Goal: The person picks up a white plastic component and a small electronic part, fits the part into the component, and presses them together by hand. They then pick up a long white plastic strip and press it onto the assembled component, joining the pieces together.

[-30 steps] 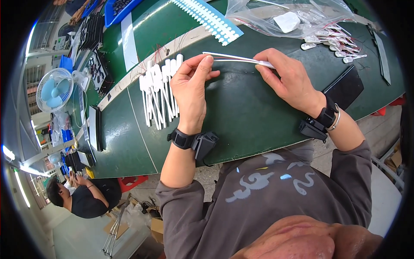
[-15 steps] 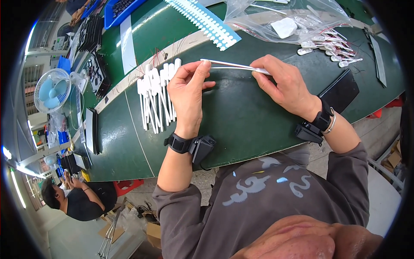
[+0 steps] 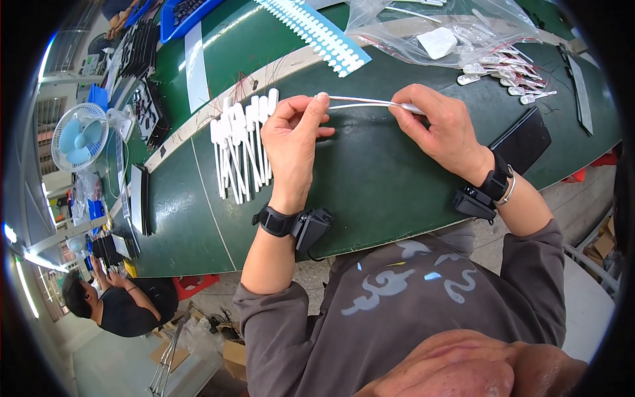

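Observation:
Over the dark green table (image 3: 370,192), my left hand (image 3: 293,142) pinches one end of a thin white strip with wires (image 3: 360,103). My right hand (image 3: 443,129) grips its other end, so the strip is stretched level between both hands. Just left of my left hand lies a row of several finished white strips (image 3: 239,142), side by side, with thin wires at their far ends. Both wrists wear black bands with small black devices.
A clear plastic bag (image 3: 440,30) and loose small white parts (image 3: 506,73) lie at the back right. A blue-white dotted sheet (image 3: 317,33) is behind, a flat black pad (image 3: 522,142) by my right wrist. A small fan (image 3: 78,135) and another person (image 3: 112,301) are at left.
Both hands with the strip have drifted slightly left and nearer the row of finished strips; the grip on both ends is unchanged.

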Action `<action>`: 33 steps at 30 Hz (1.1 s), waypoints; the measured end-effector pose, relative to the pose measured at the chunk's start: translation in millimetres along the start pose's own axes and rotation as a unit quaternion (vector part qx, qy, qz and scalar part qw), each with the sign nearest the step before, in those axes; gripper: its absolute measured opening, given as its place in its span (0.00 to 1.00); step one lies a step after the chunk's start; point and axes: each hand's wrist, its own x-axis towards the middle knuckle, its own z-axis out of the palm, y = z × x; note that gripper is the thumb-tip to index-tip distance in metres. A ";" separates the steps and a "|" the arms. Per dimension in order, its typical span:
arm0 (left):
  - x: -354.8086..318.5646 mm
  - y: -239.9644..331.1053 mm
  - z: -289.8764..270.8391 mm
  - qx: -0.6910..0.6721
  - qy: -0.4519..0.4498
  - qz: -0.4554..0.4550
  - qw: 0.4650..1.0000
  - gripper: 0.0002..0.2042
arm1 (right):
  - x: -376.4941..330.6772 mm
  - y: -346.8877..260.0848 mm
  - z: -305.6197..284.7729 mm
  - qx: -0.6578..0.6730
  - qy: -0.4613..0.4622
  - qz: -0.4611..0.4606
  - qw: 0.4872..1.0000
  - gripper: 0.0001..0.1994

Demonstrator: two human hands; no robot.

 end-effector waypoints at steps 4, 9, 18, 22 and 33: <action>-0.9 3.7 1.3 0.008 -0.006 -0.023 1.000 0.10 | 0.5 -0.4 1.1 -0.001 0.009 0.000 1.000 0.03; 0.4 5.2 -1.8 0.018 -0.035 -0.041 0.998 0.11 | 0.7 0.3 1.7 -0.006 0.009 0.005 1.000 0.04; 3.4 6.9 -4.1 -0.027 -0.055 -0.091 0.994 0.11 | -0.2 3.1 2.9 0.004 -0.002 -0.017 1.000 0.04; 3.7 8.2 -4.8 -0.025 -0.057 -0.093 0.994 0.11 | 0.4 2.6 1.6 0.015 -0.014 -0.025 0.999 0.04; 2.4 2.3 -1.8 -0.054 -0.054 -0.064 0.995 0.09 | 1.9 1.2 0.5 0.014 -0.018 -0.049 0.999 0.04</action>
